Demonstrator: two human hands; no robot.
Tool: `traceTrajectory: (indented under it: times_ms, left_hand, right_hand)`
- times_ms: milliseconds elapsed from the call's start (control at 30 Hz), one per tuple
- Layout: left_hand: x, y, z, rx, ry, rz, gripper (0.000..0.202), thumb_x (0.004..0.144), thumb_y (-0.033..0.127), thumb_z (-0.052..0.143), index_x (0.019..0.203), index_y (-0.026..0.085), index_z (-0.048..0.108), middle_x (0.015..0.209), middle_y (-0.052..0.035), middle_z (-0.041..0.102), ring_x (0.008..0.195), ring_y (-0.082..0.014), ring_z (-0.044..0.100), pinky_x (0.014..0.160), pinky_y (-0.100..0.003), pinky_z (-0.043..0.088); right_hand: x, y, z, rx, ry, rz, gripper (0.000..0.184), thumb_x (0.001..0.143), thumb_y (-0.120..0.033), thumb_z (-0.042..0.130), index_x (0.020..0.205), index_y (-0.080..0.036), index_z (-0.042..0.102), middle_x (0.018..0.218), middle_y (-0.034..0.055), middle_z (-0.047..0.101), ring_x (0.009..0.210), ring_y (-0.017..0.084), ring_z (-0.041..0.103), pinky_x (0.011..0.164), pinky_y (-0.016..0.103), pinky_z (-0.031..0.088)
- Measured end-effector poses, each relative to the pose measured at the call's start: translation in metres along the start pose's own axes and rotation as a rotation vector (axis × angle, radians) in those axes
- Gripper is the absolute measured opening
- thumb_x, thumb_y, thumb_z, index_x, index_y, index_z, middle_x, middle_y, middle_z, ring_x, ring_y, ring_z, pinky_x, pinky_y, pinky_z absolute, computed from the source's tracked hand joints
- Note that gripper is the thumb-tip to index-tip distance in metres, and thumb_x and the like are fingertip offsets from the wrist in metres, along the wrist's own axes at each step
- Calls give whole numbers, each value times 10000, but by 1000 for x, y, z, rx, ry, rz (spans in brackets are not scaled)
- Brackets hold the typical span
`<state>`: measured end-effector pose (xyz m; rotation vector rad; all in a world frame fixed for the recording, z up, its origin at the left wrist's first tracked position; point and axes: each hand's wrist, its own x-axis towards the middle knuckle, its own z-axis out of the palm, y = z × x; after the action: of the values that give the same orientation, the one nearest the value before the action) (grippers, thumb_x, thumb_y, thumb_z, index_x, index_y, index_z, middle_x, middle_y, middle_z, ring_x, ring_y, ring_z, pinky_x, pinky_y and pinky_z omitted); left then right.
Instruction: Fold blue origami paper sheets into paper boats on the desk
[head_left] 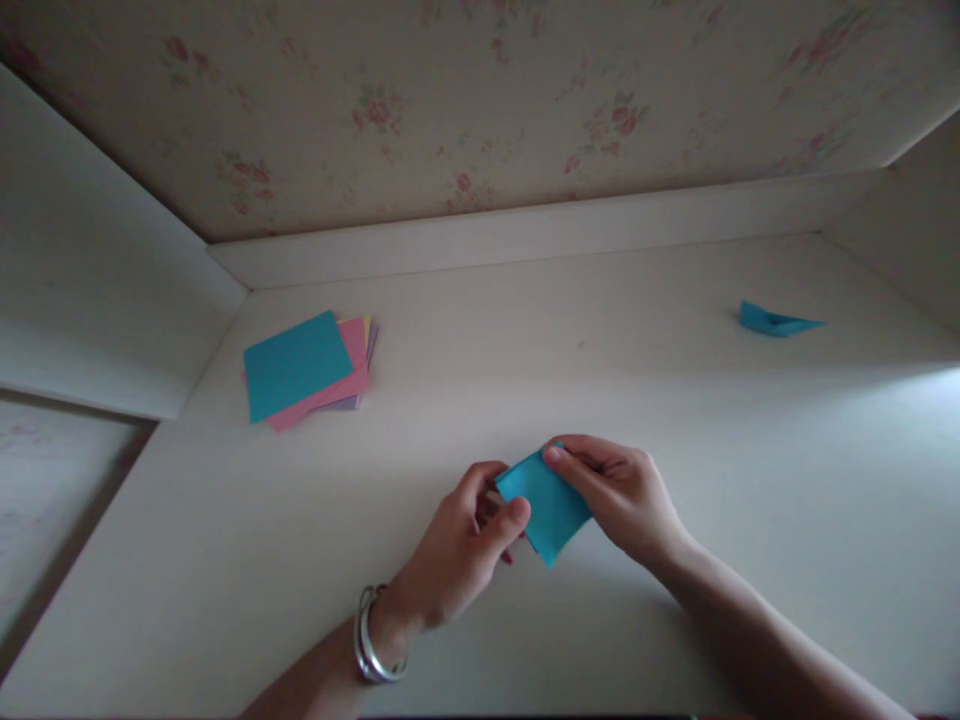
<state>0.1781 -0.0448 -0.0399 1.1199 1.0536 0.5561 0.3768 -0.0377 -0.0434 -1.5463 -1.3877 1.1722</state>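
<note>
1. Right forearm [757, 620] and left forearm [307, 680] closest to lens, both nearer me than the paper stack [300, 368]. Silver bangles [365, 640] on left wrist.
2. Blue paper piece [551, 510]: in both hands, right of the stack and nearer me. Upper-left edge looks doubled, probably folded; layer count can't be told.
3. Left hand [469, 550]: pinching its left side, thumb on the face, fingers mostly hidden behind.
4. Right hand [622, 490]: pinching near its top corner, thumb on top, fingers curled behind.
5. Handling, my read: near weightless, thin, bendy, a bit stiffer where layered. Not slippery. Creases or tears if squeezed or pulled hard. Best hold: light thumb-and-finger pinch on edges or corners, opposite sides, middle left flat.
6. Folded blue shape [776, 322]: well right of the stack, on the same white surface [187, 560].
7. Stack itself: blue on top, pink, yellow, purple edges below, fanned unevenly.
</note>
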Motion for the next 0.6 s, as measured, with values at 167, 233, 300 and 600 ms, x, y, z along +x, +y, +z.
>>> traceTrajectory:
  times_ms: [167, 233, 300, 600]
  left_hand:
    - [4, 1, 7, -191, -150, -112, 506, 914, 572, 596, 1124, 115, 651, 993, -136, 723, 860, -218, 704, 724, -313, 579]
    - [3, 0, 8, -113, -149, -94, 503, 937, 565, 560, 1064, 97, 693, 981, -156, 746, 835, -222, 720, 720, -319, 583]
    - [2, -1, 9, -22, -134, -76, 472, 927, 536, 598, 1058, 96, 708, 981, -156, 760, 826, -223, 729, 736, -323, 585]
    - [3, -6, 4, -204, -163, -234, 457, 826, 548, 718, 894, 97, 738, 898, -148, 780, 629, -155, 704, 567, -242, 546]
  right_hand:
    - [-9, -3, 11, -16, 161, -86, 323, 917, -451, 623, 773, -192, 752, 584, -4, 625, 499, 118, 530, 450, 203, 426]
    - [-10, -4, 14, 0, 191, -86, 294, 914, -434, 628, 791, -200, 758, 570, -9, 640, 471, 115, 546, 430, 194, 437]
    - [-11, -4, 14, 7, 217, -77, 273, 896, -432, 651, 799, -202, 762, 575, -6, 661, 463, 118, 560, 415, 193, 442]
    - [-8, -2, 11, 79, 184, 62, 365, 858, -528, 670, 787, -177, 738, 634, 37, 671, 546, 159, 580, 456, 240, 440]
